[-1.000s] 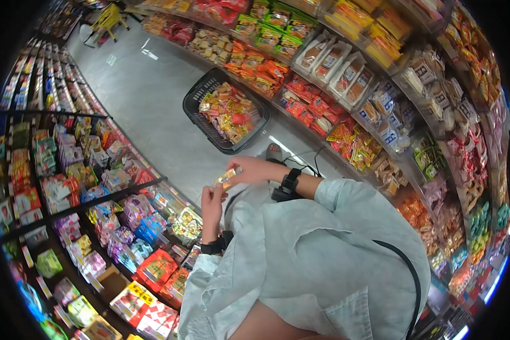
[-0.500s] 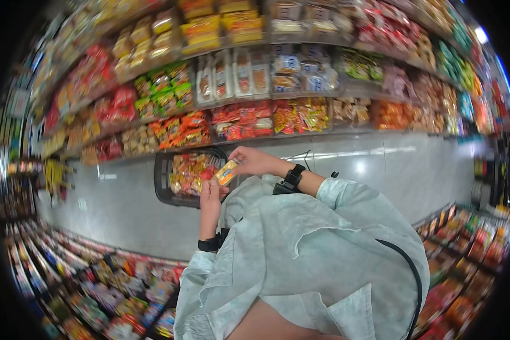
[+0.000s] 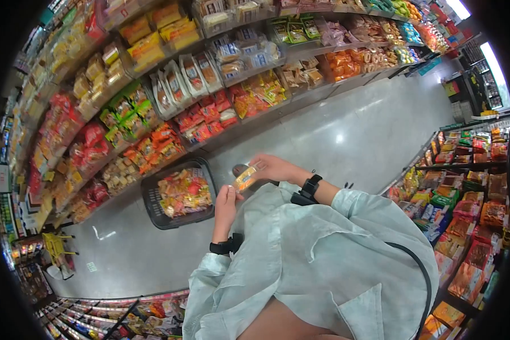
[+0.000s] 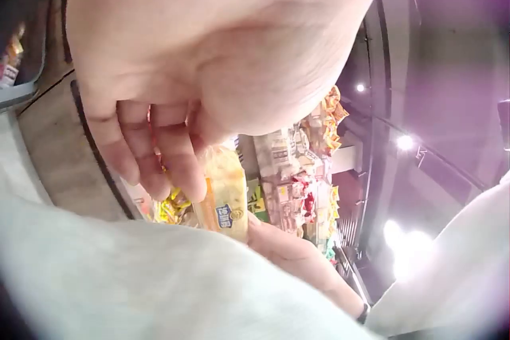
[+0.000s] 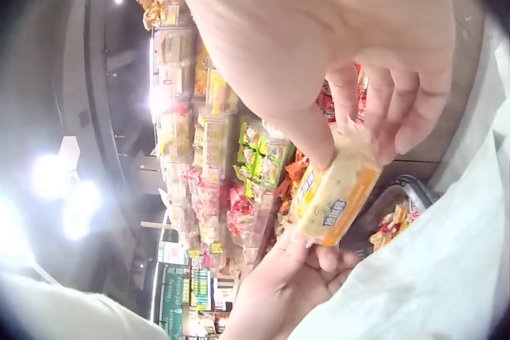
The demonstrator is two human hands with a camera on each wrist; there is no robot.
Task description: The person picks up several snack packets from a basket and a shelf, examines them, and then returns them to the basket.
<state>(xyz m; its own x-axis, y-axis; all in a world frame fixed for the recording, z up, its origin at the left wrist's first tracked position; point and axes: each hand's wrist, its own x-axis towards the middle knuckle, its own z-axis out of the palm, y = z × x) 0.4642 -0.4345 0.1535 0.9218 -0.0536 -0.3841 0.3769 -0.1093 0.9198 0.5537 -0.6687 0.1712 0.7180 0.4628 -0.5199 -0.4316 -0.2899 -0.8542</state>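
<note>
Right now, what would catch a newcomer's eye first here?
Both hands, the left hand and right hand, pinch a small yellow-orange snack packet between them at the middle. Just left, a black basket heaped with bright packets sits on the grey floor, below packed snack shelves.

the snack packet (image 3: 245,178) is held between the two hands, the left hand (image 3: 226,201) at its lower end and the right hand (image 3: 273,168) at its upper end. the basket (image 3: 151,211) stands on the floor (image 3: 345,136) just left of the hands, packets heaped in it, right before the bottom row of the shelves (image 3: 170,79). another rack (image 3: 464,204) (across the aisle) lies to the right, behind the person's sleeve (image 3: 351,209).
</note>
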